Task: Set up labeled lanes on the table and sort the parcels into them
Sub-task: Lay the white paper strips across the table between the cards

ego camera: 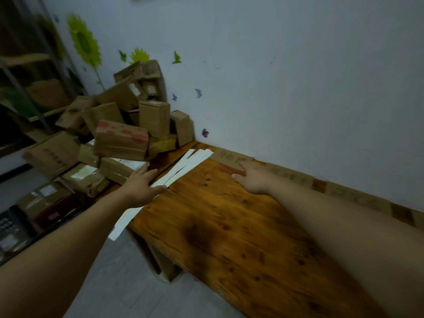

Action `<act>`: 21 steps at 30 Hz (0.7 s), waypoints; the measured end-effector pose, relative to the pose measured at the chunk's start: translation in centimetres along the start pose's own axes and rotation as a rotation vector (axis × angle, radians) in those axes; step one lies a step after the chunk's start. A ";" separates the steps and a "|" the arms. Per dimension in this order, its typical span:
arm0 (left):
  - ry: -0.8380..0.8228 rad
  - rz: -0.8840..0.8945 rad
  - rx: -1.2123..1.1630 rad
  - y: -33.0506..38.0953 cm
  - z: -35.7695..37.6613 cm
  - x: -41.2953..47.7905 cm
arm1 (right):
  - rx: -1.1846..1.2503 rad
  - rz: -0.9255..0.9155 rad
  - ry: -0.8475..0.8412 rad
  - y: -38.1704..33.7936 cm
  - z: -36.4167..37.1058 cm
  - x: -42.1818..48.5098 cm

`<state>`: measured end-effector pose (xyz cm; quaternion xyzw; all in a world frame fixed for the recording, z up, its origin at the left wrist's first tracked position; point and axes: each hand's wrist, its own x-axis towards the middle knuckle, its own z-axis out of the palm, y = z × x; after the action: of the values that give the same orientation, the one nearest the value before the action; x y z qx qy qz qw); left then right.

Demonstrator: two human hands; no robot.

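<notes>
left hand [142,187]: palm down on the white strips [183,166] at the table's left edge; fingers [150,174] straight and close together, thumb out to the side, flat on the paper.
right hand [250,177]: reaches to the back edge of the table; forefinger straight, tip pressing on the first cardboard label [226,157]. Thumb stuck out left. Other fingers hidden behind the hand, cannot tell how they lie.
white strips: several long paper strips in a loose bundle, lying diagonally along the left edge; near end overhangs the table towards the floor [137,283].
cardboard label: flat brown piece with handwriting, against the foot of the wall [298,88]. Writing too blurred to read.
more labels [291,176]: same kind, in a row along the wall to the right, dark tape patches between them.
parcels [121,138]: unsorted heap of brown cartons left of the strips, stacked up against the wall; one has red print on its face. None sit in front of the labels.
table [229,226]: varnished wood, knots visible, one dark stain near the middle.
background: sunflower sticker [85,42] and butterfly stickers on the wall; shelf [23,65] at far left, dim.
</notes>
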<state>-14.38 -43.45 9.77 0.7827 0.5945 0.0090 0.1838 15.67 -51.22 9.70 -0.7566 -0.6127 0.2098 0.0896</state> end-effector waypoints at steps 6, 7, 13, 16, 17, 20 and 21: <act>-0.029 -0.162 0.005 -8.0 -1.5 2.8 | 0.034 -0.101 -0.061 -5.6 3.7 7.7; -0.031 -0.180 0.001 -9.2 -1.6 3.8 | 0.039 -0.106 -0.078 -6.5 4.6 9.5; -0.122 -0.159 0.028 -13.5 -2.4 8.7 | 0.018 -0.094 -0.174 -11.0 8.7 15.9; -0.190 -0.142 0.001 -15.3 -1.4 11.7 | 0.029 -0.061 -0.209 -12.4 10.6 18.0; -0.217 -0.131 -0.010 -15.8 -0.9 12.8 | 0.028 -0.043 -0.218 -12.9 11.3 18.5; -0.301 -0.060 0.001 -17.5 1.5 16.6 | 0.045 0.048 -0.226 -14.5 13.4 19.7; -0.317 -0.025 0.013 -17.8 2.5 17.6 | 0.059 0.081 -0.231 -15.0 14.1 19.8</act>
<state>-25.12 -23.70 -1.47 0.7681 0.5678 -0.1207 0.2702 -0.53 -30.30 -1.20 -0.7485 -0.5816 0.3169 0.0321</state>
